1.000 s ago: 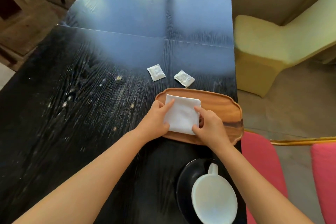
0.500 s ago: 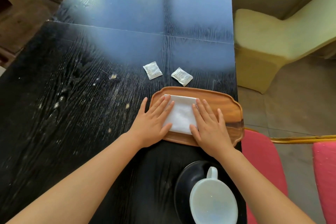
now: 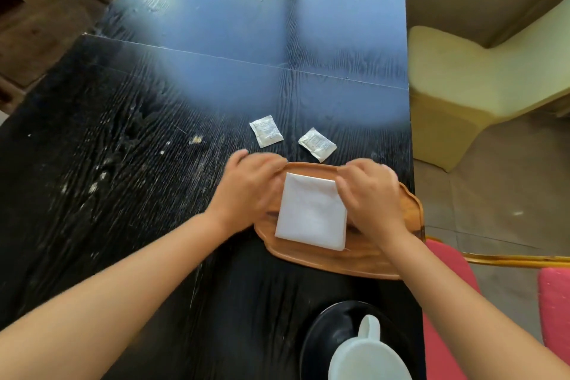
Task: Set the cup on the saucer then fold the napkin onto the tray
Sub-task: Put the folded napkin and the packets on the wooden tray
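Note:
A white folded napkin (image 3: 311, 213) lies flat on the oval wooden tray (image 3: 324, 262) near the table's right edge. My left hand (image 3: 246, 191) is curled at the napkin's far left corner, blurred by motion. At the far right corner, the bent fingers of my right hand (image 3: 370, 194) touch the napkin's edge. Both hands seem to pinch the far edge. Close to me, a white cup (image 3: 367, 355) with its handle pointing away stands on a black saucer (image 3: 324, 330), cut off by the frame's bottom.
Two small white sachets (image 3: 266, 130) (image 3: 317, 144) lie on the black wooden table (image 3: 123, 194) just beyond the tray. A yellow covered chair (image 3: 462, 86) stands at the right, with pink seat cushions (image 3: 447, 281) by the table's right edge.
Both hands have lifted from pressing flat on the napkin and moved forward to its far corners, fingers now curled. The napkin, tray, cup and saucer stay in place.

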Motion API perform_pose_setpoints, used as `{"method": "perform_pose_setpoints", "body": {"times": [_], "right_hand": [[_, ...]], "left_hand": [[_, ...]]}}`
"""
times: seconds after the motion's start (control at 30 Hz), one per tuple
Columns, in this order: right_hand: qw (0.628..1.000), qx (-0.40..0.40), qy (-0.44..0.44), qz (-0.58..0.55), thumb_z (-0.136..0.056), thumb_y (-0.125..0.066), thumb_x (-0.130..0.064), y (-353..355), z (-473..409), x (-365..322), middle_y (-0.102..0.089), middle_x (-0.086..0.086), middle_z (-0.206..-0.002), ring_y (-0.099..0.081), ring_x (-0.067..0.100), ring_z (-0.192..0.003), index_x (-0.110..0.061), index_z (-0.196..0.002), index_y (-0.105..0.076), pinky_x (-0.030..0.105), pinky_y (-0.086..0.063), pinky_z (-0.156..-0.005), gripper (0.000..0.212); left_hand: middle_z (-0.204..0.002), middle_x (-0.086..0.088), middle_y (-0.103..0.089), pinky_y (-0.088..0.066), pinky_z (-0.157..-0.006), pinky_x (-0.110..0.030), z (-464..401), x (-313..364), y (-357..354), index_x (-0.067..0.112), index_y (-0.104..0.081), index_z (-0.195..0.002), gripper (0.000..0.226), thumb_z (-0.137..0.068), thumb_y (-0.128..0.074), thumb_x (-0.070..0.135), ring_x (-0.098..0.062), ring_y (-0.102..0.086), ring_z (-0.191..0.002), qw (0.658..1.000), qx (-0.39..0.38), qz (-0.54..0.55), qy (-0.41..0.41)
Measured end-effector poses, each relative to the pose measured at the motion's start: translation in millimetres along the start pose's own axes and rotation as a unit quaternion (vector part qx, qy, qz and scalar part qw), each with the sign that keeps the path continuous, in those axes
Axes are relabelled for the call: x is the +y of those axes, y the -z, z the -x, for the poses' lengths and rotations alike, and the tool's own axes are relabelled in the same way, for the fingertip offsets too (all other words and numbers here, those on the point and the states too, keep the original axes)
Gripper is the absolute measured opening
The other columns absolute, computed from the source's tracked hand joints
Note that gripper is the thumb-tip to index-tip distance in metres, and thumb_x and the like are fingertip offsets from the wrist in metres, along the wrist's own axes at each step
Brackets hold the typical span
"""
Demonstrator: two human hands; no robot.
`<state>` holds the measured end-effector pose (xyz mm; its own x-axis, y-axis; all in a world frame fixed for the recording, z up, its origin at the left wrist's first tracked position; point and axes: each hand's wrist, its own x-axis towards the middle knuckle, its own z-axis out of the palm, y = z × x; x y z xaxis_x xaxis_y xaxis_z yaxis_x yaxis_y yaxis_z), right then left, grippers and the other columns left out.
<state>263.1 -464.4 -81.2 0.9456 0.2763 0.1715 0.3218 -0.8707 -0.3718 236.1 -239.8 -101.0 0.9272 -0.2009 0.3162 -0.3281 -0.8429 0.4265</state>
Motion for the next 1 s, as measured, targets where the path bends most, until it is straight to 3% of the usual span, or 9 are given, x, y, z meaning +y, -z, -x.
{"method": "perform_pose_setpoints", "body": {"times": [0.1, 0.2, 0.3, 0.5, 0.7, 0.77, 0.83, 0.9, 1.0], "right_hand": [[0.997, -0.012, -0.077, -0.026, -0.09, -0.053, -0.026, -6, -41, 1, -0.06, 0.009, -0.115, -0.053, 0.025, -0.108, -0.012, -0.114, -0.061, 0.043, -0.039, -0.093, 0.029], [0.987, -0.08, -0.135, -0.019, -0.091, -0.052, -0.028, -20, -74, 1, -0.053, 0.013, -0.128, -0.045, 0.029, -0.119, -0.01, -0.128, -0.05, 0.045, -0.042, -0.095, 0.042], [0.979, -0.117, -0.167, 0.019, -0.088, -0.054, -0.029, -36, -93, -5, -0.051, 0.016, -0.125, -0.041, 0.033, -0.118, -0.007, -0.123, -0.052, 0.045, -0.041, -0.09, 0.041], [0.975, -0.094, -0.195, 0.046, -0.081, -0.063, -0.027, -50, -105, -9, -0.055, 0.014, -0.116, -0.046, 0.033, -0.112, -0.011, -0.109, -0.059, 0.043, -0.04, -0.087, 0.033], [0.958, -0.054, -0.223, -0.171, -0.084, -0.056, -0.01, -43, -102, -18, -0.064, 0.011, -0.103, -0.054, 0.02, -0.088, -0.01, -0.097, -0.058, 0.028, -0.043, -0.062, 0.013], [0.93, -0.053, -0.228, -0.283, -0.084, -0.059, -0.01, -34, -98, -30, -0.063, 0.006, -0.097, -0.058, 0.018, -0.09, -0.011, -0.096, -0.058, 0.024, -0.048, -0.062, 0.012], [0.899, -0.073, -0.217, -0.374, -0.084, -0.06, -0.008, -25, -89, -43, -0.063, 0.0, -0.088, -0.062, 0.016, -0.086, -0.013, -0.094, -0.059, 0.024, -0.054, -0.065, 0.012], [0.888, -0.089, -0.195, -0.407, -0.083, -0.062, -0.007, -19, -78, -56, -0.064, -0.001, -0.086, -0.064, 0.014, -0.084, -0.015, -0.091, -0.06, 0.022, -0.057, -0.064, 0.011], [0.9, -0.075, -0.187, -0.387, -0.082, -0.064, -0.008, -14, -64, -70, -0.067, 0.005, -0.09, -0.066, 0.019, -0.087, -0.014, -0.09, -0.06, 0.035, -0.059, -0.072, 0.011]], "left_hand": [[-0.107, -0.009, -0.068, -0.034, -0.092, -0.041, -40, -28, 3, 0.009, -0.062, -0.111, 0.026, -0.088, -0.052, 0.015, -0.029, -0.061, -0.1, 0.986, 0.059, 0.022, 0.156], [-0.126, -0.014, -0.056, -0.033, -0.097, -0.045, -74, -52, -6, 0.01, -0.046, -0.131, 0.04, -0.094, -0.047, 0.025, -0.031, -0.048, -0.118, 0.962, -0.042, -0.013, 0.269], [-0.135, -0.015, -0.043, -0.031, -0.099, -0.047, -91, -64, -19, 0.011, -0.033, -0.139, 0.052, -0.094, -0.045, 0.032, -0.033, -0.036, -0.125, 0.949, -0.129, -0.065, 0.28], [-0.12, -0.012, -0.048, -0.035, -0.091, -0.042, -94, -67, -32, 0.014, -0.053, -0.115, 0.036, -0.083, -0.061, 0.029, -0.03, -0.039, -0.115, 0.952, -0.07, -0.054, 0.293], [-0.098, -0.003, -0.058, -0.037, -0.064, -0.025, -75, -62, -23, 0.011, -0.052, -0.102, 0.028, -0.077, -0.063, 0.009, -0.019, -0.052, -0.083, 0.92, 0.004, 0.167, 0.355], [-0.1, -0.004, -0.062, -0.044, -0.065, -0.023, -66, -58, -15, 0.014, -0.055, -0.099, 0.024, -0.078, -0.063, 0.006, -0.018, -0.058, -0.085, 0.889, 0.029, 0.245, 0.385], [-0.103, -0.011, -0.066, -0.056, -0.075, -0.033, -56, -49, -7, 0.014, -0.057, -0.099, 0.023, -0.08, -0.061, 0.002, -0.02, -0.064, -0.09, 0.849, 0.045, 0.339, 0.403], [-0.103, -0.015, -0.067, -0.059, -0.074, -0.031, -44, -36, 3, 0.01, -0.057, -0.104, 0.024, -0.083, -0.058, -0.002, -0.018, -0.067, -0.091, 0.812, 0.055, 0.418, 0.403], [-0.098, -0.011, -0.069, -0.058, -0.068, -0.023, -30, -11, 16, 0.009, -0.057, -0.105, 0.021, -0.086, -0.057, -0.001, -0.014, -0.07, -0.087, 0.769, 0.068, 0.504, 0.387]]}}
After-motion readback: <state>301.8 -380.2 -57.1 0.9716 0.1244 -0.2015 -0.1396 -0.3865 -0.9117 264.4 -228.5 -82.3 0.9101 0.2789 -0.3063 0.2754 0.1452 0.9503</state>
